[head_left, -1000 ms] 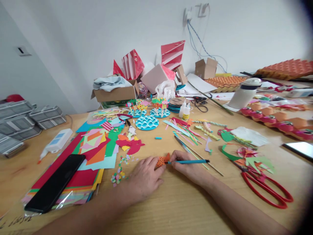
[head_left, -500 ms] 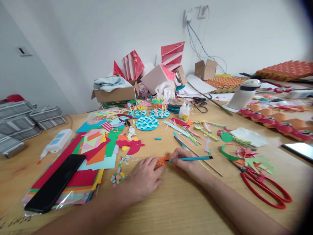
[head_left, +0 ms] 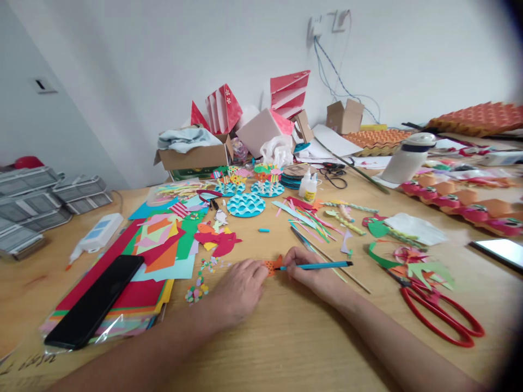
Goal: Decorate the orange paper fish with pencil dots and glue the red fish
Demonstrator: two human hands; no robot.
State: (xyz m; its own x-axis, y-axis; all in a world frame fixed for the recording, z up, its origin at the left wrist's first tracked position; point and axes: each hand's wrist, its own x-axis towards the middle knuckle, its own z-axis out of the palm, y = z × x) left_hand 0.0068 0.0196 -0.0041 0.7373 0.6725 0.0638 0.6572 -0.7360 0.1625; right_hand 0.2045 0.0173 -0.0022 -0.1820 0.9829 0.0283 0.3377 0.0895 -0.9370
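Observation:
An orange paper fish cutout (head_left: 271, 265) with dark dots lies on the wooden table. My left hand (head_left: 241, 288) presses its left end down, fingers curled together and covering that part. In my right hand (head_left: 308, 269) is a blue felt-tip pen (head_left: 322, 265), pinched near its tip, which touches the fish or hovers just over it. A small blue pen cap (head_left: 263, 230) lies beyond my hands. Left of them are red paper fish shapes (head_left: 224, 244) and small coloured paper dots (head_left: 196, 292).
Red-handled scissors (head_left: 439, 318) lie at right near paper scraps. A black phone (head_left: 96, 299) rests on coloured paper sheets at left. Farther back stand blue wavy discs (head_left: 245, 205), glue bottles (head_left: 309, 187), a cardboard box (head_left: 196, 158) and a white shaker-like container (head_left: 408, 158).
My left hand has closed up slightly, its thumb now tucked in, and covers more of the fish's left end. The pen has shifted very little in my right hand.

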